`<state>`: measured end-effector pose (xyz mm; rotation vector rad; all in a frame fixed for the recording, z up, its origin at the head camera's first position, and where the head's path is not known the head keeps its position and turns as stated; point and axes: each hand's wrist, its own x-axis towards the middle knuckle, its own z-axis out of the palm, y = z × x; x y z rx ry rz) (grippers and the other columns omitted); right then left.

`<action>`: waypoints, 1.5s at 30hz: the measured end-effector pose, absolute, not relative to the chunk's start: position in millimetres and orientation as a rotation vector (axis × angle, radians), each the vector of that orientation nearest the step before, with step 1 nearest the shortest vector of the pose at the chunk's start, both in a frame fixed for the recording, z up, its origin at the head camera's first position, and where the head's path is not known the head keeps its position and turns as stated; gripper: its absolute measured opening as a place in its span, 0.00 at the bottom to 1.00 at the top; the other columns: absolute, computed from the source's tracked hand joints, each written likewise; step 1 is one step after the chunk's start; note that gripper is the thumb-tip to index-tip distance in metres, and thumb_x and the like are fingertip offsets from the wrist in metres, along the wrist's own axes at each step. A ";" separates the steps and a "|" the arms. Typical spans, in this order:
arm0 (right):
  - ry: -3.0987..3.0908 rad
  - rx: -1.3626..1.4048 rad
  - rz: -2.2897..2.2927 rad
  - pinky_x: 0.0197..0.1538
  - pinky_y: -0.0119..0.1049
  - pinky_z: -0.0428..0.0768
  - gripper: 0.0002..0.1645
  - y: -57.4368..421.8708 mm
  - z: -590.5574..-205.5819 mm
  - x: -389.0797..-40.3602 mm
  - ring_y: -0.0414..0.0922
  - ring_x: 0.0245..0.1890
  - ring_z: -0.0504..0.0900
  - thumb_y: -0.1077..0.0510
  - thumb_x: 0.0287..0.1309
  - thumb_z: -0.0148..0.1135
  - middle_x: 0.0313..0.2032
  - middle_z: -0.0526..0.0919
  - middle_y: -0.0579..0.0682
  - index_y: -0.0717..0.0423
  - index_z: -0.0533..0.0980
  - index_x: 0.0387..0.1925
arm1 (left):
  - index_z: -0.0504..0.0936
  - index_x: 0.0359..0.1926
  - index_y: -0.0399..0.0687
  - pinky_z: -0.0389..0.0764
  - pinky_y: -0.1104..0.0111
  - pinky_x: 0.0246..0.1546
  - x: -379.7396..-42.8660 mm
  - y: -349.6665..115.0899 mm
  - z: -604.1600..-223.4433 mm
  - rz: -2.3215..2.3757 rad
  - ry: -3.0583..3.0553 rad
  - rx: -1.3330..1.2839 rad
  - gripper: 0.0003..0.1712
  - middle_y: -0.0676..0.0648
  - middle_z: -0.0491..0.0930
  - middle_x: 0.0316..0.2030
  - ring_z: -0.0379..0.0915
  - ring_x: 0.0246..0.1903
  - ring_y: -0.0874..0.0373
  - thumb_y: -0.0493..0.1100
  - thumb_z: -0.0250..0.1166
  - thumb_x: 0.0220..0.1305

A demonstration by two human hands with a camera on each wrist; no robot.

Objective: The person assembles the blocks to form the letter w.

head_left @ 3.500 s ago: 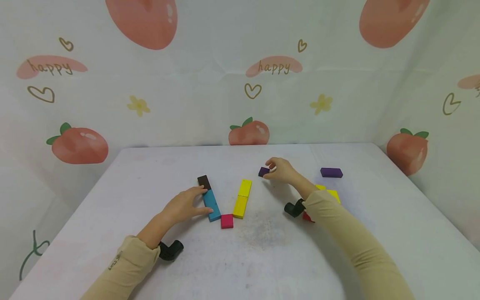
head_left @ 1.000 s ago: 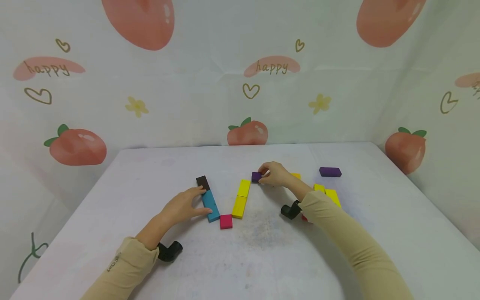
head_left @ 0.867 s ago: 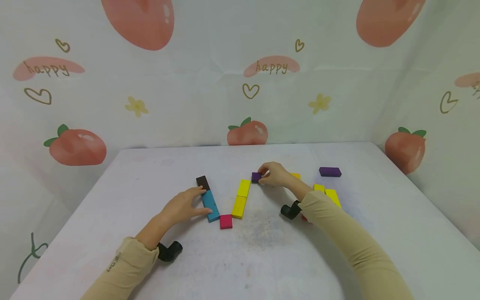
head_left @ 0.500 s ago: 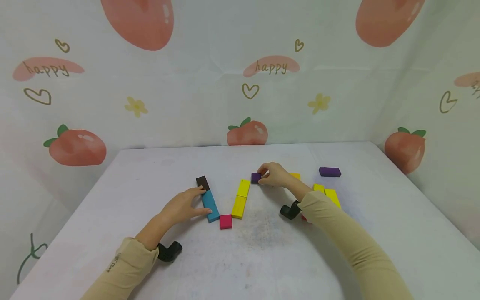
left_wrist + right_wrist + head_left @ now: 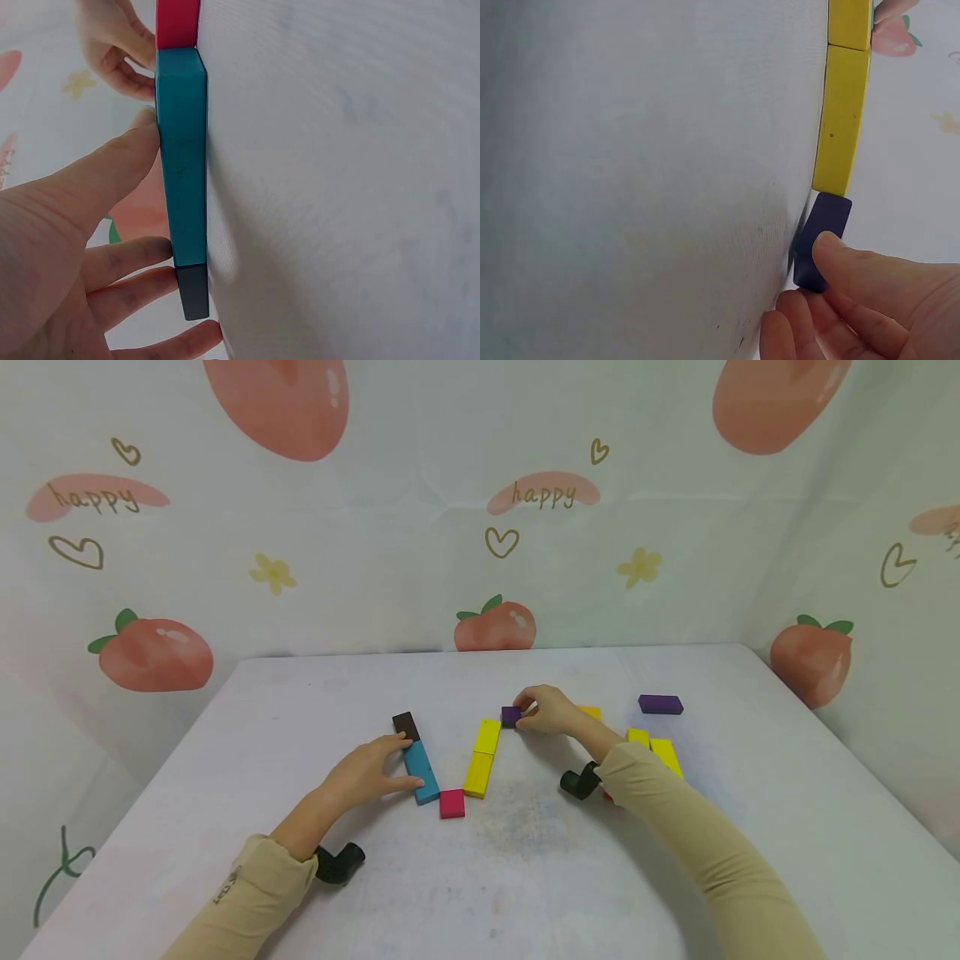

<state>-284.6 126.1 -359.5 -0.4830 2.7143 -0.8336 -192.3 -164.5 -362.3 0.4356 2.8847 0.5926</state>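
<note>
My right hand [image 5: 550, 710] pinches a small purple block [image 5: 512, 717] at the far end of two yellow blocks [image 5: 482, 758] laid end to end. In the right wrist view the thumb lies on the purple block [image 5: 823, 236], whose end is at or very near the yellow one. My left hand [image 5: 367, 771] rests its thumb and fingertips on a blue block [image 5: 423, 772] and the dark block [image 5: 406, 725] beyond it. In the left wrist view its fingers [image 5: 127, 262] are fairly straight. A red block [image 5: 452, 803] sits between the near ends of the blue and yellow rows.
A long purple block [image 5: 661, 704] lies at the far right of the white table [image 5: 480, 877]. Several yellow blocks [image 5: 663, 754] and a mostly hidden red piece lie around my right forearm. Black wrist devices [image 5: 341, 863] hang under both wrists. A printed cloth [image 5: 420, 568] stands behind the table.
My right hand has brought the small purple block left and nearer, toward the far end of the yellow row, with only a slight shift lately. The left hand stays in place.
</note>
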 end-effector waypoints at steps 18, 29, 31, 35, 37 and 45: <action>2.731 -0.519 -0.817 0.56 0.41 0.78 0.19 125.1 -359.0 -283.3 0.51 0.46 0.80 0.62 0.56 0.63 0.48 0.80 0.60 0.63 0.74 0.49 | 0.68 0.63 0.40 0.67 0.44 0.61 -192.0 -165.6 -362.7 0.605 2.885 0.442 0.40 0.35 0.65 0.65 0.60 0.64 0.37 0.54 0.68 0.54; 2.719 -0.495 -0.817 0.56 0.41 0.78 0.19 124.8 -360.3 -284.8 0.50 0.46 0.80 0.62 0.56 0.62 0.49 0.79 0.59 0.62 0.74 0.50 | 0.68 0.63 0.40 0.67 0.45 0.62 -190.6 -165.3 -361.6 0.598 2.888 0.459 0.40 0.36 0.65 0.65 0.60 0.64 0.37 0.55 0.67 0.54; 2.719 -0.496 -0.813 0.56 0.41 0.78 0.19 124.6 -359.7 -285.0 0.50 0.45 0.79 0.62 0.56 0.62 0.49 0.79 0.59 0.63 0.74 0.50 | 0.68 0.63 0.40 0.67 0.45 0.62 -190.4 -165.4 -361.6 0.594 2.888 0.461 0.40 0.36 0.64 0.65 0.60 0.64 0.37 0.55 0.67 0.54; 2.718 -0.488 -0.809 0.57 0.41 0.78 0.20 124.3 -358.9 -284.5 0.50 0.46 0.79 0.62 0.56 0.62 0.49 0.79 0.59 0.62 0.74 0.51 | 0.68 0.63 0.40 0.67 0.45 0.61 -190.4 -165.7 -361.7 0.591 2.892 0.465 0.40 0.36 0.64 0.65 0.60 0.64 0.37 0.55 0.67 0.54; 2.714 -0.480 -0.811 0.57 0.41 0.78 0.21 124.2 -358.6 -284.3 0.50 0.46 0.79 0.62 0.56 0.63 0.49 0.79 0.59 0.62 0.74 0.51 | 0.68 0.63 0.39 0.68 0.46 0.61 -190.7 -165.8 -362.1 0.591 2.894 0.468 0.40 0.36 0.64 0.65 0.60 0.64 0.37 0.55 0.67 0.54; 2.694 -0.471 -0.823 0.56 0.41 0.79 0.25 126.5 -356.8 -285.0 0.51 0.48 0.79 0.60 0.55 0.64 0.51 0.78 0.59 0.61 0.71 0.55 | 0.69 0.62 0.39 0.68 0.46 0.61 -190.5 -165.8 -361.9 0.596 2.897 0.474 0.39 0.35 0.65 0.65 0.60 0.64 0.37 0.54 0.68 0.54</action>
